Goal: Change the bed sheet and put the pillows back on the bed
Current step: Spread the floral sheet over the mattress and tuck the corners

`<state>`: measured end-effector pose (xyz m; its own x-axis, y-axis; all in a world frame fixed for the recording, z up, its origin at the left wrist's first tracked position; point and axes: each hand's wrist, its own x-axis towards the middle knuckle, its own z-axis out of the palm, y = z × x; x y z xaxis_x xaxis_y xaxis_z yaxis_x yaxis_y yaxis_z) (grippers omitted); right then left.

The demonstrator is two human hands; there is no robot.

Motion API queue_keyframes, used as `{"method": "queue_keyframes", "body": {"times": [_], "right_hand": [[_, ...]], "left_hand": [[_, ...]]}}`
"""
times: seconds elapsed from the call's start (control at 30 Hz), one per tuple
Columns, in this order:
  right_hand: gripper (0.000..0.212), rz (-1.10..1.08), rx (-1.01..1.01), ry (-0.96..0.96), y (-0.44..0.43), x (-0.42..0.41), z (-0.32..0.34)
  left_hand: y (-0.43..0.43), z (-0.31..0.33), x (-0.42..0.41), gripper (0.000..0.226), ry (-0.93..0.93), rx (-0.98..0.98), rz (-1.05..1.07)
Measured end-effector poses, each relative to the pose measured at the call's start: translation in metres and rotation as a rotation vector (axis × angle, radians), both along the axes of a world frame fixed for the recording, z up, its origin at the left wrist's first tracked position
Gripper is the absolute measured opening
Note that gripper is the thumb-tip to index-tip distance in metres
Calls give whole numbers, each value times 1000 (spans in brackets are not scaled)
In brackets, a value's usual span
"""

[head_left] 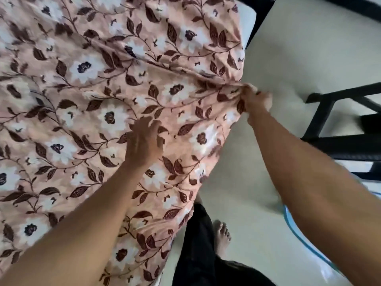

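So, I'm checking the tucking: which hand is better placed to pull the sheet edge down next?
The right hand grips the bunched sheet edge at the bed's side; the left hand rests on top.

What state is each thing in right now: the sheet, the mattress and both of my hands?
Floral bed sheet: spread over the bed, wrinkled, edge bunched at the side.
Mattress: mostly covered, one white corner bare at the far end.
Left hand: fingers spread loosely on the sheet, gripping nothing that shows.
Right hand: grips the bunched sheet edge.
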<state>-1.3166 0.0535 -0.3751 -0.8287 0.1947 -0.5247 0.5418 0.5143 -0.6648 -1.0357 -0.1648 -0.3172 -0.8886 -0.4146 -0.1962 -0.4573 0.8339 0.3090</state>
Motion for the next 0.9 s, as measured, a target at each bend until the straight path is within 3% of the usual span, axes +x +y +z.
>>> {"method": "queue_keyframes", "body": {"times": [0.13, 0.23, 0.43, 0.5, 0.53, 0.7, 0.8, 0.9], "right_hand": [[29, -104, -64, 92, -39, -32, 7], [37, -156, -56, 136, -48, -52, -3], [42, -235, -141, -16, -27, -36, -21], [66, -261, -175, -137, -3, -30, -36], [72, -266, -143, -147, 9, -34, -49], [56, -360, 147, -70, 51, -71, -55], [53, -292, 88, -148, 54, -87, -56], [37, 24, -46, -95, 33, -109, -46]], "left_hand": [[-9, -4, -35, 49, -45, 65, 49], [-11, -1, -61, 49, -56, 104, -3], [-6, 6, -97, 34, -54, 166, -117], [1, 5, -106, 38, -35, 176, -107], [3, 4, -111, 43, -35, 175, -75], [12, -4, -144, 44, 5, 176, -55], [13, -4, -170, 42, 77, 117, -19], [16, -8, -195, 41, 79, 43, 40]]}}
